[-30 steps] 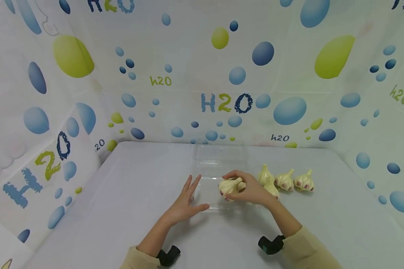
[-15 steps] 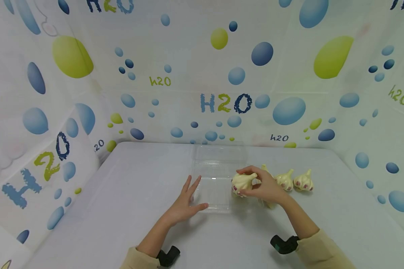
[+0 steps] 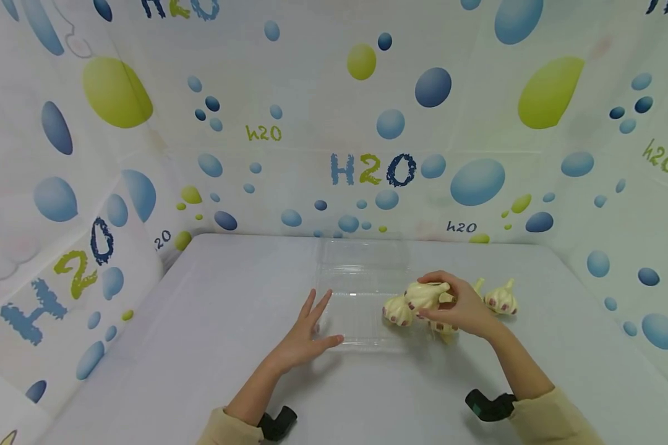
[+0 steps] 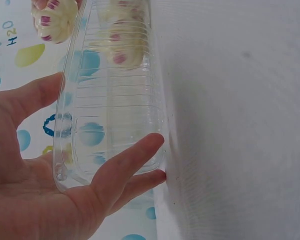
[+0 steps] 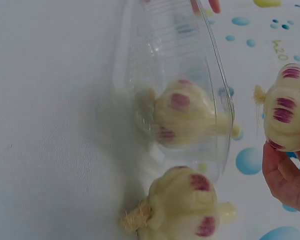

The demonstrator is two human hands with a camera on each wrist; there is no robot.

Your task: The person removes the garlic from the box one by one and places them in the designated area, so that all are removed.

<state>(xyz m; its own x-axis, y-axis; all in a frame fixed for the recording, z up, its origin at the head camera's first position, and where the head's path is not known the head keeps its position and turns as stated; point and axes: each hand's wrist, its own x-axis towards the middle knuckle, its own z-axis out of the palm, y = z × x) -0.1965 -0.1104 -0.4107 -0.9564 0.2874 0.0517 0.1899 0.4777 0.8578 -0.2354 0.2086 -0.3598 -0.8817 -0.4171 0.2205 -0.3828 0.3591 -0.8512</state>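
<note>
A cream garlic bulb with purple patches (image 3: 423, 298) is held up by my right hand (image 3: 470, 309), thumb and fingers pinching it above the right end of a clear plastic container (image 3: 353, 318). Inside that end lies another garlic bulb (image 5: 182, 115), seen through the wall in the right wrist view. Just outside the container, below my right hand, sits a third garlic bulb (image 5: 182, 202). My left hand (image 3: 306, 340) is at the container's left end, fingers straight and spread. In the left wrist view its thumb (image 4: 42, 95) touches the rim and its fingers lie along the end wall.
The container's hinged lid (image 3: 362, 253) lies folded back behind it. To the right stands a garlic bulb (image 3: 501, 300), with another partly hidden behind my right hand. A white cloth (image 3: 245, 278) covers the table, and a printed curtain (image 3: 289, 80) surrounds it.
My right hand has moved right with its garlic bulb, from over the container's middle to its right end, uncovering the bulb inside. My left hand has stayed in place.
</note>
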